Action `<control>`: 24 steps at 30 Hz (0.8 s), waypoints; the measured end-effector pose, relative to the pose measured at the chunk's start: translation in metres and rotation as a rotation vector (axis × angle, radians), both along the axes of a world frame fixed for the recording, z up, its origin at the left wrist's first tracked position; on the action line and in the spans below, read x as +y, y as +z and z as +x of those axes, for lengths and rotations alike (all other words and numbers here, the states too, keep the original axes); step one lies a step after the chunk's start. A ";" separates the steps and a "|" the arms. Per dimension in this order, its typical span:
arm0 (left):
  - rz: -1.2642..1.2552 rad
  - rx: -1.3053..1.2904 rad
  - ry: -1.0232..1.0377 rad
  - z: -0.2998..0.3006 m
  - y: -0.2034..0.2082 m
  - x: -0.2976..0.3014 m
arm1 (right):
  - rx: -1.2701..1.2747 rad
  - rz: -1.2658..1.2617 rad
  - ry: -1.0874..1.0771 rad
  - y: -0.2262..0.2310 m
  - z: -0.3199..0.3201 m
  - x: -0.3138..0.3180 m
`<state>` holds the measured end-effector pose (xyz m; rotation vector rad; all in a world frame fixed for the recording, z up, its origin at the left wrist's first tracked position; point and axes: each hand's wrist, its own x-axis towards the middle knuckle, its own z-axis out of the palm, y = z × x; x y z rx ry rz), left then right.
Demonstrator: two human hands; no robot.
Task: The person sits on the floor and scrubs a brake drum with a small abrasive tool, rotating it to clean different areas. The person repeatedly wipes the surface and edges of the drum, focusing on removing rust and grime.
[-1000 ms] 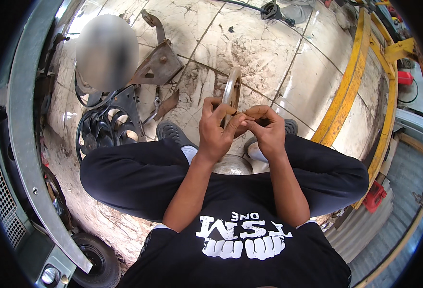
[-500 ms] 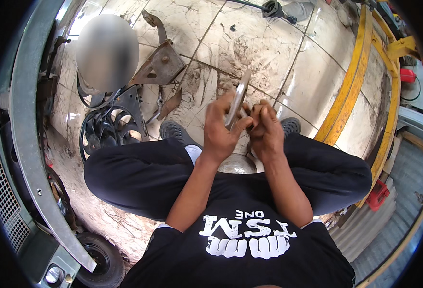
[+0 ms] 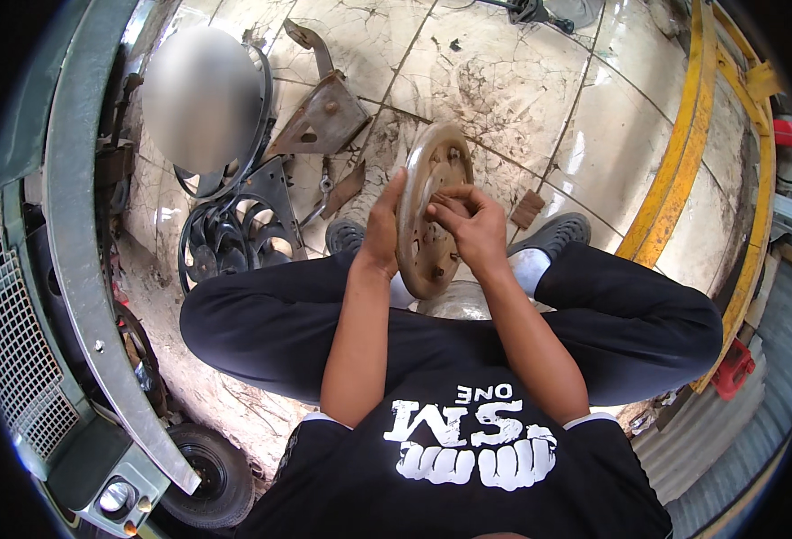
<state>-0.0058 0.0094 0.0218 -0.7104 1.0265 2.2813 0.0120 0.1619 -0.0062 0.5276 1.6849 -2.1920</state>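
Upright between my knees stands a round, rusty-grey brake backing plate (image 3: 423,256), its face with holes and studs turned toward the right. My left hand (image 3: 381,225) grips its left rim, fingers behind it and thumb along the edge. My right hand (image 3: 473,229) reaches the plate's face with thumb and fingertips pinched together near the middle. Whatever is in that pinch is too small or hidden to make out. Below the plate, a dull round metal piece (image 3: 457,303) shows partly between my legs.
A small brown ridged block (image 3: 528,208) lies by my right shoe. Ahead on the left are a rusty pedal bracket (image 3: 322,117) and a black fan (image 3: 234,234). A yellow metal frame (image 3: 674,144) runs along the right; a grey vehicle bumper (image 3: 77,225) borders the left.
The plate has turned from nearly edge-on to showing its face. My left hand now holds its rim farther left, and my right hand has moved onto its face. The view has shifted slightly.
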 end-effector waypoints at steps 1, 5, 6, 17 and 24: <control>0.044 -0.006 0.020 -0.002 -0.003 -0.003 | 0.034 0.059 0.013 -0.001 0.000 -0.004; 0.074 -0.008 0.066 -0.003 0.006 0.003 | 0.135 0.199 -0.057 0.001 -0.003 -0.021; 0.063 -0.020 0.085 -0.002 0.009 0.005 | 0.152 0.218 -0.103 0.001 -0.003 -0.022; 0.165 0.008 0.111 0.009 -0.003 0.000 | 0.416 0.462 0.163 0.003 -0.004 -0.009; 0.043 0.005 0.095 0.010 0.000 0.000 | 0.412 0.642 0.165 0.006 -0.011 -0.012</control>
